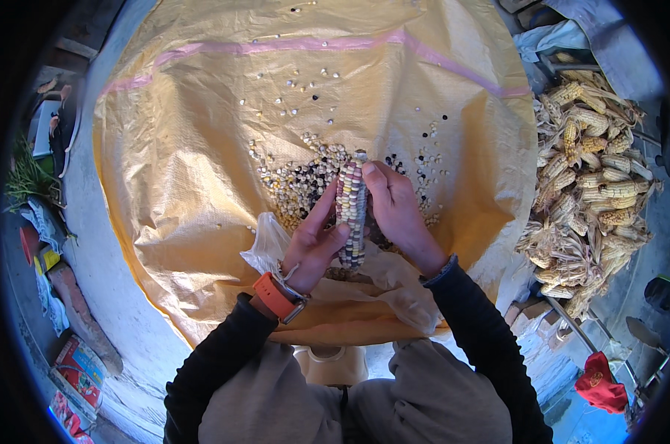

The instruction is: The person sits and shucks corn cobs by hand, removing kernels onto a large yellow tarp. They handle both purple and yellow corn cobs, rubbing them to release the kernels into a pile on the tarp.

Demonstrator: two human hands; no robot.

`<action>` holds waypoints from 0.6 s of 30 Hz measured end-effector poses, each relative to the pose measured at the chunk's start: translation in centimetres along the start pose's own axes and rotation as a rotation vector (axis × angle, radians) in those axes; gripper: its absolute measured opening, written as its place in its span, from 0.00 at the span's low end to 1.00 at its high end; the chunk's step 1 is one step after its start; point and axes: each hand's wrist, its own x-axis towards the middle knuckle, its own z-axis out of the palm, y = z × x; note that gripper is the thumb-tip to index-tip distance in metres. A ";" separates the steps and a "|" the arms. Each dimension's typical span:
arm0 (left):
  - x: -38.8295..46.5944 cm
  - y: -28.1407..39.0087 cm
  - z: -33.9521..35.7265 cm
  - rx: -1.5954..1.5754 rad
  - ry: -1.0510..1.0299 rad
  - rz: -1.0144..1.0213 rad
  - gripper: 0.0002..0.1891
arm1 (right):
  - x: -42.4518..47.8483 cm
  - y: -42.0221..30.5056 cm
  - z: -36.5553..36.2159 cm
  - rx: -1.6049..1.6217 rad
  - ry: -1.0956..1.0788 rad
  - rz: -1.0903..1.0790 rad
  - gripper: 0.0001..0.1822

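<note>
An ear of multicoloured corn (350, 213), with purple, yellow, white and dark kernels, stands nearly upright in the picture between my hands. My left hand (315, 238) grips it from the left, thumb across its lower half. Around its upper right side curl the fingers of my right hand (393, 202), the thumb by the tip. Below the ear lies a heap of loose corn kernels (299, 186), white, yellow and black, partly hidden by my hands. The kernels rest on a yellow woven plastic sheet (185, 183) with a pink stripe. Translucent plastic film (407, 294) lies close to my wrists.
At the right is a large pile of husked corn ears (596, 183), beside a metal bar (571, 324) and a red cloth (601, 383). Green plants (27, 172), a long stone (82, 316) and a printed carton (79, 372) line the left. Scattered kernels dot the sheet's far part.
</note>
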 end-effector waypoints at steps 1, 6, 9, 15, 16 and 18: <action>0.0 0.0 0.0 0.001 -0.005 -0.003 0.34 | 0.0 0.1 0.0 -0.013 0.007 -0.019 0.20; -0.3 -0.2 -0.7 0.085 -0.018 -0.043 0.33 | 0.1 -0.2 0.2 -0.061 0.021 -0.018 0.18; -0.3 -0.1 -0.6 0.083 -0.014 -0.047 0.33 | 0.2 -0.3 0.2 -0.096 0.018 -0.016 0.18; 0.0 -0.2 -0.3 0.079 0.000 -0.022 0.32 | 0.3 1.4 0.1 0.078 0.048 0.005 0.17; -0.1 0.0 -0.1 0.078 0.003 -0.028 0.32 | 0.3 1.8 -0.1 0.136 0.025 0.037 0.17; -0.2 0.2 -0.2 0.072 0.011 -0.050 0.32 | 0.4 0.9 -0.2 0.025 -0.026 0.071 0.16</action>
